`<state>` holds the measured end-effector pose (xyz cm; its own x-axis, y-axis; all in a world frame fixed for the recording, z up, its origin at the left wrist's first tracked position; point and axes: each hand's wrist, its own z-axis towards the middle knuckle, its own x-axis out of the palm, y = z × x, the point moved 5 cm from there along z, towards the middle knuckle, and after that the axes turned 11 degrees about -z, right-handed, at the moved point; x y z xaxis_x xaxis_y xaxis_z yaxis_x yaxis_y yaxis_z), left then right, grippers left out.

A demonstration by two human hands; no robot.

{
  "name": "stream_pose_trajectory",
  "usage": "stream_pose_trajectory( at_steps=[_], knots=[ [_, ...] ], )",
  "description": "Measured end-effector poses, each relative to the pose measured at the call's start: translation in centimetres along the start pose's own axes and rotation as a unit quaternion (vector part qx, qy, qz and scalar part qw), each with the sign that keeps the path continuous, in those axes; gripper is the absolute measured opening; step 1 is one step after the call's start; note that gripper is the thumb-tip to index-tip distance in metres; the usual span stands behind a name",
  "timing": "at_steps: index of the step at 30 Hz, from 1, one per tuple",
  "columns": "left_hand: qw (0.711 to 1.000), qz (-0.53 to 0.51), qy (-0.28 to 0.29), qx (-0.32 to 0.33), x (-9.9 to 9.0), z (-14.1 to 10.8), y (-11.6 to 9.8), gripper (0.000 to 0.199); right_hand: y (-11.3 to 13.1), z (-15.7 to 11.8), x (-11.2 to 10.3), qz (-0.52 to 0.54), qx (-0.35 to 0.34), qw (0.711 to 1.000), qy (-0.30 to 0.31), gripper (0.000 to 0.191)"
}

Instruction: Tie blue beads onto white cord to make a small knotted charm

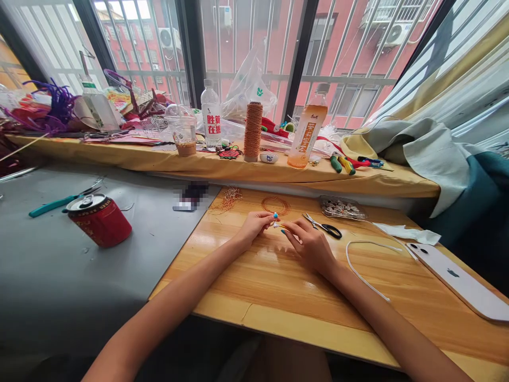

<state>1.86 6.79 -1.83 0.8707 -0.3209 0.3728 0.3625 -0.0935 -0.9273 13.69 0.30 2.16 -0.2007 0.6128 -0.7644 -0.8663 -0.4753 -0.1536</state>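
Note:
Over the wooden board, my left hand (254,228) is closed in a pinch around a small white piece (275,225), too small to name. My right hand (308,243) meets it from the right, its thumb and fingers pinched near the same piece. A short yellowish-orange bit, perhaps cord, shows at its fingertips. Behind the hands lies a coil of orange cord (275,206). Scissors with black handles (328,229) rest open just beyond my right hand. A tangle of thin orange and white threads (231,197) is farther left.
On the wooden board (222,297) are a white bent cord (353,268), a phone (453,276), a tissue (409,232) and a clear box of small pieces (342,207). A red can (105,223) and teal pliers (53,206) stand left. Bottles and a thread spool (253,132) line the sill.

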Motion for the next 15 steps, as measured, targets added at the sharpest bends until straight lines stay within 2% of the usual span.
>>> stream_pose_trajectory(
  at_steps=[4,8,15],
  knots=[
    [1.0,-0.008,0.001,0.007,0.1,-0.07,-0.14,0.032,0.15,0.02,-0.28,0.027,-0.017,0.999,-0.021,0.022],
    [1.0,-0.012,-0.002,0.007,0.23,-0.16,-0.34,0.031,0.35,-0.11,-0.36,-0.019,-0.06,0.997,-0.046,0.018],
    [1.0,-0.016,-0.017,0.01,0.18,-0.28,-0.36,0.03,0.86,-0.92,0.5,-0.056,-0.176,0.983,0.013,0.026]
  ],
)
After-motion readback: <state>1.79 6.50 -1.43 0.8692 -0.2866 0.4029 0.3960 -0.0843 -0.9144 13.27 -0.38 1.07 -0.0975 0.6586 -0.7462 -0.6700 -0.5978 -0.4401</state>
